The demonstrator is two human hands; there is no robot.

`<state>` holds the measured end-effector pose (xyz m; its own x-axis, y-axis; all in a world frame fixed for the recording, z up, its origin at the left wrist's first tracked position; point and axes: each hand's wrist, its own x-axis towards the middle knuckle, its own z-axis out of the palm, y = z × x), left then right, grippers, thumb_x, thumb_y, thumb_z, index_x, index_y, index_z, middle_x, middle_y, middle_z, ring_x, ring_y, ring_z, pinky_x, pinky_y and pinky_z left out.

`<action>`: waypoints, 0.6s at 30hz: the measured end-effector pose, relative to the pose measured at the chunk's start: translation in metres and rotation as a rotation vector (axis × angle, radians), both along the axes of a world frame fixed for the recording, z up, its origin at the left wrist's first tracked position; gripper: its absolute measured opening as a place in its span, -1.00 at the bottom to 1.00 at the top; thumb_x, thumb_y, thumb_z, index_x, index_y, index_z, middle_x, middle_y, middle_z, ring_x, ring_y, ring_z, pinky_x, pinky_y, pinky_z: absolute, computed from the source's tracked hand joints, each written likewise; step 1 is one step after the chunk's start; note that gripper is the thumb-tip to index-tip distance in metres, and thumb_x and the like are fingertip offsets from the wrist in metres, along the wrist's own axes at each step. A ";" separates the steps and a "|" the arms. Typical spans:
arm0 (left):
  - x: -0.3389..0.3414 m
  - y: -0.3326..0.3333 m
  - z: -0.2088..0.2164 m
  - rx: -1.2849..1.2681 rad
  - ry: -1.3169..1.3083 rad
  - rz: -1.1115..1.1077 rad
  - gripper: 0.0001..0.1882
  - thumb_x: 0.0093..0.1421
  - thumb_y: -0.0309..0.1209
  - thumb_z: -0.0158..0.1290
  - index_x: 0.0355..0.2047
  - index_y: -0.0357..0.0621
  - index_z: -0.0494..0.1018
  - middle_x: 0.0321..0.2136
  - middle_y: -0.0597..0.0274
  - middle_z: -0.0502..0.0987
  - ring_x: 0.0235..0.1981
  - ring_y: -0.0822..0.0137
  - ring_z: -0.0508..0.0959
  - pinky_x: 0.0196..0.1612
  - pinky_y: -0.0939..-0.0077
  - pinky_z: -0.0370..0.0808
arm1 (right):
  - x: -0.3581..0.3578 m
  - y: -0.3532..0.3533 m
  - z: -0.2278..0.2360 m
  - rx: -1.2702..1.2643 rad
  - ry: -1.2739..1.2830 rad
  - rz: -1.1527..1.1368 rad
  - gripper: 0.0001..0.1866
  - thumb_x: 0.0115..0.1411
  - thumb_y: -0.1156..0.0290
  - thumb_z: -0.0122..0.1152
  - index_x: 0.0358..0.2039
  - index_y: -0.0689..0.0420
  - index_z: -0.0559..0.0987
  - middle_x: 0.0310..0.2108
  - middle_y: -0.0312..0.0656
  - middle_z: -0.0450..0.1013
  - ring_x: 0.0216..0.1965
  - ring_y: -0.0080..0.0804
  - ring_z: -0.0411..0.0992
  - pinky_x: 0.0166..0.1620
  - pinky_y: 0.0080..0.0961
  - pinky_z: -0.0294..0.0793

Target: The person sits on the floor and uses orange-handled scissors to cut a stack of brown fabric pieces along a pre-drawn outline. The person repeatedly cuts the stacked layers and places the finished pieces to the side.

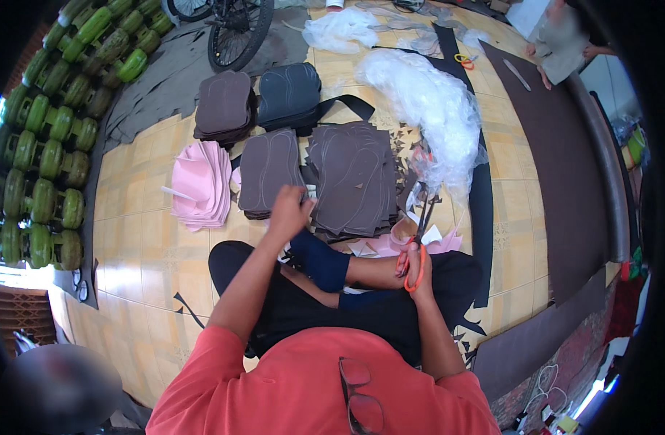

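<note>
Orange-handled scissors point(421, 232) above a tiled floor point(136, 210)
Right hand point(413, 257) is clamped on them; left hand point(290, 208), grip unclear, is at the edge of a brown stack point(267, 172) pale-marked on top.

The right grip point(418, 264) holds orange-handled scissors point(421, 232), the left grip point(288, 210) by brown pieces point(269, 170).

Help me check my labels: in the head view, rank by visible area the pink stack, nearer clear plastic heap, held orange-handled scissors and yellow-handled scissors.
1. Clear plastic heap
2. Pink stack
3. Orange-handled scissors
4. Yellow-handled scissors; they lie farther away, so true size is unsure.
</note>
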<state>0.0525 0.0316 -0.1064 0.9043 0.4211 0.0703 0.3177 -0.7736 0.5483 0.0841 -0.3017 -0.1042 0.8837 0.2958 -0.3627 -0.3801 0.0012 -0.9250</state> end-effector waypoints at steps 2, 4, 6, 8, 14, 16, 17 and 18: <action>0.003 -0.037 0.010 -0.005 0.052 -0.040 -0.39 0.00 -0.19 0.30 -0.06 -0.37 0.40 -0.21 -0.18 0.46 -0.11 -0.15 0.48 -0.03 0.11 0.45 | 0.002 -0.004 -0.007 -0.022 -0.032 0.035 -0.58 0.37 0.07 -0.07 -0.32 0.23 0.38 -0.62 -0.29 0.26 -0.70 -0.59 0.26 -0.62 -0.62 0.32; 0.006 -0.053 0.011 0.094 0.073 -0.039 -0.36 -0.04 -0.16 0.33 -0.09 -0.38 0.40 -0.21 -0.17 0.46 -0.12 -0.14 0.50 -0.05 0.12 0.47 | 0.002 -0.003 -0.005 -0.021 0.001 0.026 -0.53 0.36 0.01 -0.09 -0.29 0.25 0.39 -0.59 -0.26 0.28 -0.67 -0.55 0.29 -0.59 -0.61 0.35; 0.011 -0.054 0.014 0.082 0.223 -0.004 -0.33 -0.09 -0.16 0.36 -0.11 -0.39 0.38 -0.19 -0.20 0.45 -0.13 -0.15 0.50 -0.06 0.10 0.47 | 0.001 -0.004 -0.004 -0.018 -0.003 0.016 -0.50 0.35 -0.02 -0.09 -0.28 0.26 0.40 -0.57 -0.25 0.29 -0.65 -0.54 0.31 -0.57 -0.62 0.37; 0.015 -0.055 0.015 0.097 0.292 0.008 -0.33 -0.12 -0.16 0.39 -0.15 -0.38 0.37 -0.19 -0.20 0.45 -0.15 -0.16 0.52 -0.09 0.11 0.49 | 0.002 -0.005 -0.005 0.002 0.001 -0.009 -0.50 0.35 -0.02 -0.08 -0.28 0.26 0.40 -0.57 -0.25 0.29 -0.66 -0.53 0.31 -0.58 -0.61 0.37; 0.024 -0.050 0.024 0.114 0.220 0.006 -0.45 -0.10 -0.25 0.38 -0.25 -0.35 0.37 -0.27 -0.21 0.50 -0.22 -0.17 0.56 -0.16 0.12 0.54 | 0.005 0.002 -0.001 0.025 0.011 -0.052 -0.53 0.36 0.01 -0.06 -0.41 0.22 0.36 -0.67 -0.26 0.28 -0.72 -0.53 0.29 -0.62 -0.59 0.33; 0.027 -0.039 0.027 0.083 0.227 -0.048 -0.53 -0.06 -0.31 0.34 -0.28 -0.35 0.36 -0.33 -0.23 0.53 -0.25 -0.16 0.57 -0.16 0.10 0.53 | 0.004 0.000 -0.002 0.029 0.011 -0.049 -0.53 0.36 0.01 -0.06 -0.43 0.21 0.35 -0.67 -0.25 0.28 -0.72 -0.53 0.30 -0.62 -0.60 0.33; 0.028 -0.038 0.027 0.098 0.247 -0.032 -0.55 -0.04 -0.33 0.32 -0.28 -0.33 0.36 -0.37 -0.23 0.53 -0.26 -0.18 0.57 -0.18 0.07 0.52 | 0.003 -0.001 -0.006 0.039 0.012 -0.050 -0.53 0.36 0.01 -0.06 -0.43 0.22 0.35 -0.68 -0.25 0.28 -0.72 -0.53 0.30 -0.61 -0.60 0.34; 0.031 -0.037 0.031 0.114 0.264 -0.016 -0.58 -0.03 -0.36 0.30 -0.27 -0.32 0.37 -0.41 -0.22 0.54 -0.28 -0.20 0.56 -0.20 0.03 0.50 | 0.004 -0.001 -0.006 0.050 0.009 -0.053 -0.53 0.36 0.01 -0.05 -0.44 0.22 0.35 -0.68 -0.25 0.28 -0.72 -0.53 0.30 -0.61 -0.60 0.34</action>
